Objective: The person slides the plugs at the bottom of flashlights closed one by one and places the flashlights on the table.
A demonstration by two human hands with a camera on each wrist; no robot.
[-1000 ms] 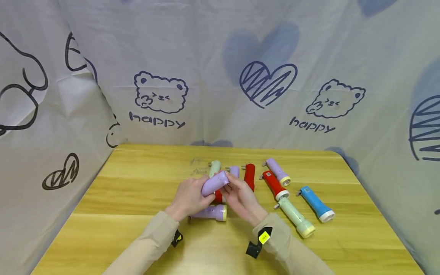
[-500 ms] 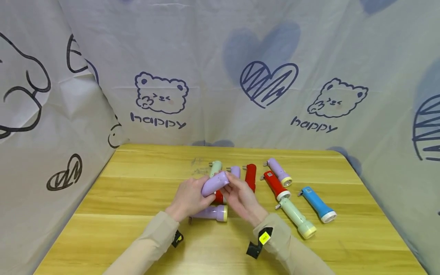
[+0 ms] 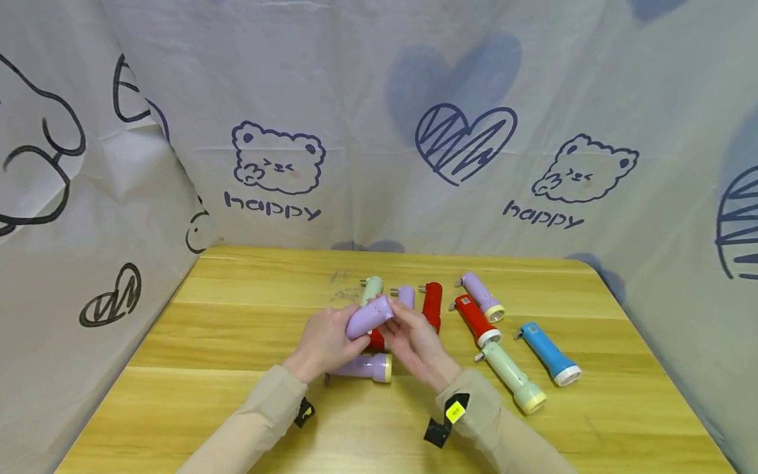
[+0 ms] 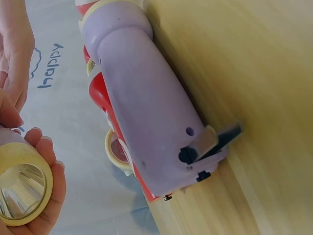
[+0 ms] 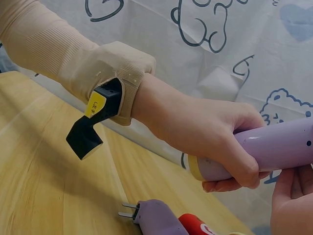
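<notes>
A lilac flashlight [image 3: 370, 317] with a cream lens rim is held above the table, its tail end toward the right. My left hand [image 3: 322, 341] grips it round the head end; the left wrist view shows the lens rim [image 4: 45, 169] between the fingers. At the tail, the thumb of my right hand [image 3: 419, 343] lies on the near edge, with fingers beneath the body. Below the hands lies another lilac flashlight [image 3: 372, 367], whose swung-out metal plug prongs [image 4: 203, 142] show in the left wrist view. Part of a red flashlight [image 3: 377, 340] shows between the hands.
Behind the hands lie a pale green flashlight [image 3: 372, 287], a lilac one [image 3: 405, 295] and a red one [image 3: 431, 306]. On the right are another lilac flashlight [image 3: 478, 295], a red one [image 3: 472, 317], a green one [image 3: 510, 375] and a blue one [image 3: 546, 350]. A printed cloth [image 3: 367, 171] hangs behind the table.
</notes>
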